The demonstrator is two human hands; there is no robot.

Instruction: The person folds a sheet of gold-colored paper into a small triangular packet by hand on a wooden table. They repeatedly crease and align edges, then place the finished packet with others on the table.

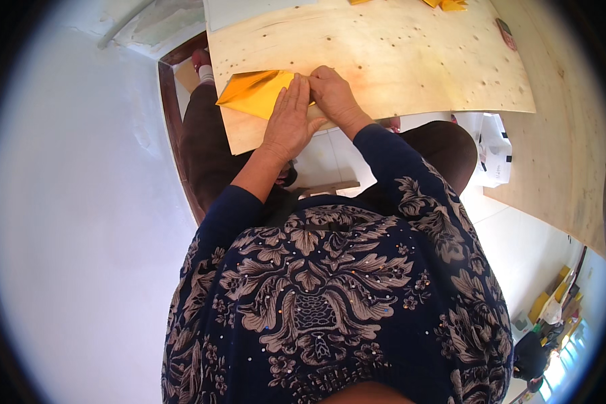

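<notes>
Gold foil sheet (252,96) lay on the light plywood table (417,64), at the near edge left of centre, face shiny, with creases and a darker reflection along its far side. Its left end came to a pointed corner; its right part was covered by the hands, with only a sliver of gold showing between them. Left hand (289,121) was laid over the foil, back of hand up, fingers straight, close together and pointing away from the body, thumb held out to the right; nothing visible in its grip. Right hand (335,94) was just beside it, fingers bent in at the foil's right end, knuckles up, fingertips near the left fingers. Couldn't tell if the right fingers were pinching the foil or only pressing it; the tips and thumb were hidden. Elsewhere on the table: more gold pieces (451,4) at the far edge, cut off by the view, a pale sheet (259,12) at the far left corner, and a small red-edged handset (506,34) near the right edge, well apart from the hands. Person sat with knees apart under the near edge, in a dark blue patterned sweater (316,303). White bag (495,151) was below the table's right corner, beside a second wooden panel (559,175).
</notes>
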